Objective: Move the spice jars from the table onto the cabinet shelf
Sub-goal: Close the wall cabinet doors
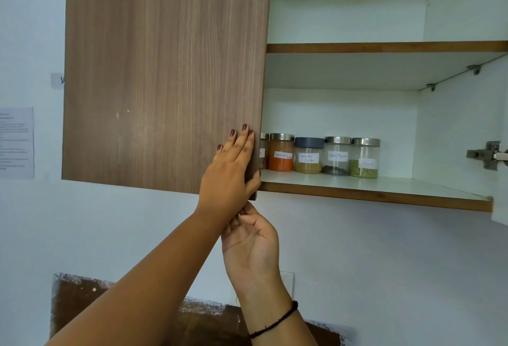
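The cabinet (467, 15) fills the upper part of the frame, with its right half open and white inside. Its wooden door (165, 70) covers the upper left and middle. The lower shelf (412, 184) runs from the centre to the right edge.

The left hand (231, 175) lies in the centre on the front of the door. Its fingers are straight and flat, and its thumb is hooked round the door's right edge, so it holds the door. The right hand (250, 244) is just below, palm toward the camera, with its fingers bent up at the door's bottom corner. The left wrist hides its fingertips, so whether it grips the door cannot be told.

The jars (308, 156) stand in a row at the back of the lower shelf, right of centre. The one furthest left is partly hidden behind the door edge.

The jars seem to be placed already, and the door is likely the step in hand. If the door swings shut fast, the thumb round its edge could be pinched against the cabinet. The bent fingers under the corner could be caught too. A hard slam could also shake the close-standing jars against each other.
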